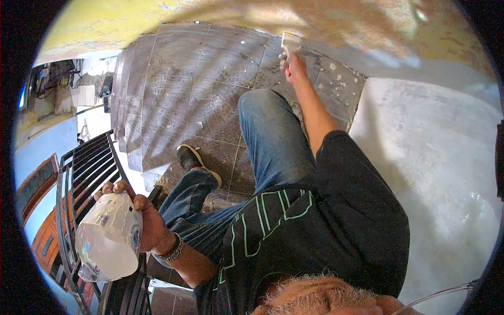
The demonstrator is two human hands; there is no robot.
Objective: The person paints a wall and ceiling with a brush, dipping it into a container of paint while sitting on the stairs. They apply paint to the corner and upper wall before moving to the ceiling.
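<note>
My left hand (pixel 151 223) is wrapped round a clear plastic container (pixel 106 220), which looks like a cut-off bottle with printed labels. White liquid (pixel 113 257) shows through its open end, tilted toward the camera. On the other side, my right arm reaches far out. My right hand (pixel 296 68) grips a paintbrush (pixel 291 42) by its handle, its broad pale head up close to the lower part of the patchy yellow wall (pixel 226 13).
Grey floor tiles (pixel 210 89) carry white spots and smears. A smooth whitish wall (pixel 430 173) rises on the right. Black metal railing (pixel 89 168) runs along the left, beside my left hand. My bent knee (pixel 270 126) and shoe (pixel 191 159) are between my hands.
</note>
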